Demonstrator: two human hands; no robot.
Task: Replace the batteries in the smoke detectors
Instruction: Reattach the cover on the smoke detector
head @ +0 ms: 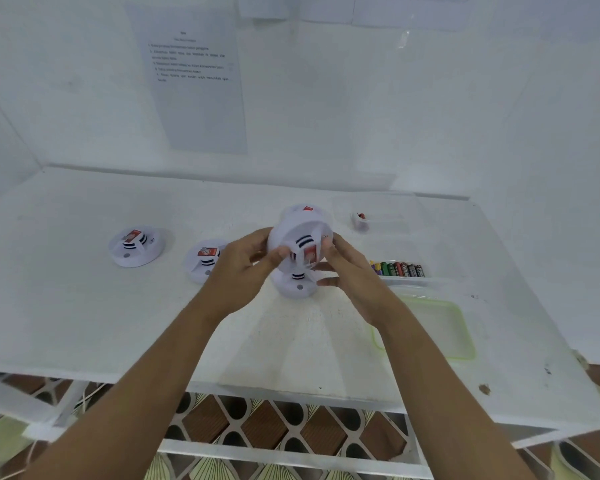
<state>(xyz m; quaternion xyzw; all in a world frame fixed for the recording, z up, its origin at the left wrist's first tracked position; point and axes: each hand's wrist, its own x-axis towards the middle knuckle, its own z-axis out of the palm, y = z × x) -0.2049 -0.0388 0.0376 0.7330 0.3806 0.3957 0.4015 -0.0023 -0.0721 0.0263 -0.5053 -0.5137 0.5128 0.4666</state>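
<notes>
I hold a white round smoke detector (pixel 300 237) tilted above the table, its face with a red label and black vents turned toward me. My left hand (pixel 246 263) grips its left side and my right hand (pixel 343 268) its right side. Another detector (pixel 295 284) lies on the table right under it, and a further one (pixel 305 209) shows just behind. Two more detectors (pixel 136 245) (pixel 205 259) lie to the left. A row of several batteries (pixel 400 269) rests in a clear tray to the right.
A small clear container (pixel 361 221) with a battery stands at the back right. A clear lid with a green rim (pixel 426 327) lies at the front right. A printed sheet (pixel 191 81) hangs on the wall behind the white table (pixel 84 306).
</notes>
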